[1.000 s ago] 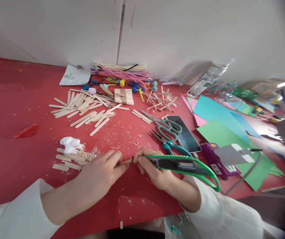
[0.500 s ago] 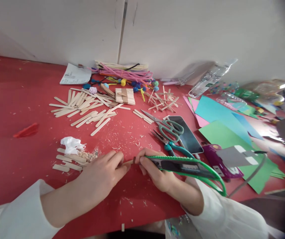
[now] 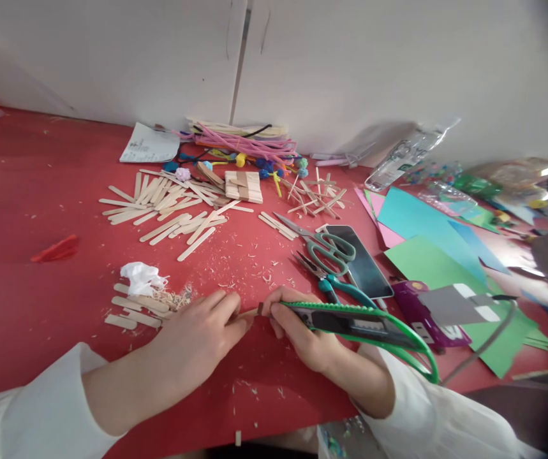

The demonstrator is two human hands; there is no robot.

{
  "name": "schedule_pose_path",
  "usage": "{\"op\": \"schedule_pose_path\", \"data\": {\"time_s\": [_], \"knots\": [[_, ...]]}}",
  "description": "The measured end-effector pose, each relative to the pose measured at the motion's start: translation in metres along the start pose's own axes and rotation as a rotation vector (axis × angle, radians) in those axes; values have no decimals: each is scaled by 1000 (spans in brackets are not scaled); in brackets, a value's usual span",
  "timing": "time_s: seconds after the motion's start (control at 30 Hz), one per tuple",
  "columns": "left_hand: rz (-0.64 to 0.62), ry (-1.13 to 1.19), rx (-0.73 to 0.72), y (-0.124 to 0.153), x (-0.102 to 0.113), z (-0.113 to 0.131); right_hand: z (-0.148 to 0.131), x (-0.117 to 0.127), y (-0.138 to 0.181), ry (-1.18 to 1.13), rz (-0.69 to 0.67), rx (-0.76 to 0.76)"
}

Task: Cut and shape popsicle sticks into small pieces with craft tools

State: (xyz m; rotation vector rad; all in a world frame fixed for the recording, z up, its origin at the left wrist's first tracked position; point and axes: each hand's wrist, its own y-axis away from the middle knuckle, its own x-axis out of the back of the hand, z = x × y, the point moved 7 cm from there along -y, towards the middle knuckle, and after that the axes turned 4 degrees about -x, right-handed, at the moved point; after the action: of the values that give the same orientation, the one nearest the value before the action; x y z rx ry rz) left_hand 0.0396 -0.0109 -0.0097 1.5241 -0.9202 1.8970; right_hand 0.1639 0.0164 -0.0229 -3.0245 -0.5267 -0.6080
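Observation:
My left hand is closed, its thumb and fingers pinching a wooden craft stick whose end points right. My right hand is wrapped round a green utility knife with a dark inset. The knife's front end meets the stick between my hands, over the red tabletop; the blade is mostly hidden by my fingers. Just beyond my left hand lie short cut sticks, wood shavings and a crumpled white tissue.
A pile of craft sticks and a banded bundle lie farther back. Scissors, pliers and a phone sit beyond my right hand. Coloured paper and a plastic bottle lie to the right.
The whole view has shifted slightly, so things appear a little farther right. Both hands keep nearly the same pose on the stick and knife.

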Motion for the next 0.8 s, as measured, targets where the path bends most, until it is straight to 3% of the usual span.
{"op": "schedule_pose_path", "data": {"time_s": [0.47,0.63,0.8], "knots": [[-42,4,10,-1,-1,0,-1,-1,0,12,-13,0],[-95,51,82,-2,-4,-3,-9,-2,0,87,0,53],[-133,38,37,-3,0,0,-13,-5,-7,174,-34,39]]}}
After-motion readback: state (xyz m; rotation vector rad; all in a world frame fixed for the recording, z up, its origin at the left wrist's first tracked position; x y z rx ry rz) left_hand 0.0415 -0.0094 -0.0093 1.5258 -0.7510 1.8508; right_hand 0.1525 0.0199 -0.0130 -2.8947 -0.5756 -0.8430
